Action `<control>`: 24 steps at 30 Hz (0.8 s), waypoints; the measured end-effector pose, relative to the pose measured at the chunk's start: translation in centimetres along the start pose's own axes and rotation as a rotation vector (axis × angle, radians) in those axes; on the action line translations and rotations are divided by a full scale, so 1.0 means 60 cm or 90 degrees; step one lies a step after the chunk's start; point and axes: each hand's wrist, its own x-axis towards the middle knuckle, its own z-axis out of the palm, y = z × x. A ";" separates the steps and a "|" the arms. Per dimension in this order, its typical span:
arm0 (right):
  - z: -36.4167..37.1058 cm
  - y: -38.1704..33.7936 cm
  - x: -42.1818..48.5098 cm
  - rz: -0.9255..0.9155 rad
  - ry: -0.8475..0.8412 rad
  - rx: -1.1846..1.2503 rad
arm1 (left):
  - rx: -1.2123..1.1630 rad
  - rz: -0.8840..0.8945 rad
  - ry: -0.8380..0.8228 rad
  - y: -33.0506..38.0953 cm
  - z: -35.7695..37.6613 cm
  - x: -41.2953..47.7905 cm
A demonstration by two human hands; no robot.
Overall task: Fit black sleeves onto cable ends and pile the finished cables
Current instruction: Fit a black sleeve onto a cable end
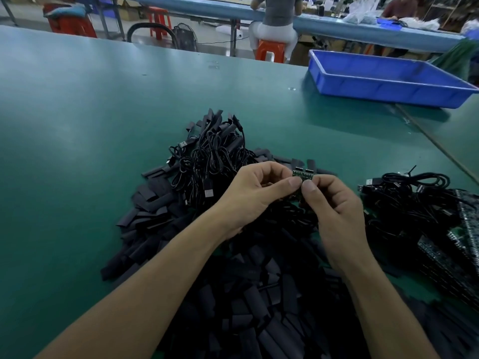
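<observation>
My left hand (248, 193) and right hand (334, 206) pinch the small green circuit-board cable end (302, 175) above the black sleeve heap (254, 294) on the bench (77, 125); I should square it before sleeving.

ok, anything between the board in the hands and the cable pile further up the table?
Nothing visible. The left hand and right hand pinch the green board; the cable pile lies just beyond the left hand. Only loose black sleeves lie flat on the table around it, likely low enough to pass over.
</observation>
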 end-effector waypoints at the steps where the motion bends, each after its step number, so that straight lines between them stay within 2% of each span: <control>1: -0.001 0.000 0.000 0.010 -0.009 0.015 | -0.006 -0.004 -0.014 0.002 -0.001 -0.001; 8: -0.001 0.001 -0.001 0.065 -0.099 0.116 | -0.062 -0.028 -0.045 0.002 -0.004 -0.004; 14: -0.004 -0.005 -0.002 0.110 -0.119 0.187 | -0.123 -0.057 -0.078 0.001 -0.004 -0.006; 16: -0.004 -0.005 0.000 0.097 -0.054 0.173 | -0.102 -0.041 -0.067 0.004 0.000 -0.006; 19: -0.009 0.001 0.009 0.077 0.130 0.142 | -0.086 0.015 0.017 0.015 -0.003 0.001; 21: -0.016 0.001 0.016 0.075 0.265 0.132 | -0.156 0.065 0.082 0.028 -0.014 0.005; 24: -0.025 -0.001 0.017 0.067 0.404 -0.039 | -0.191 0.164 0.175 0.047 -0.036 0.010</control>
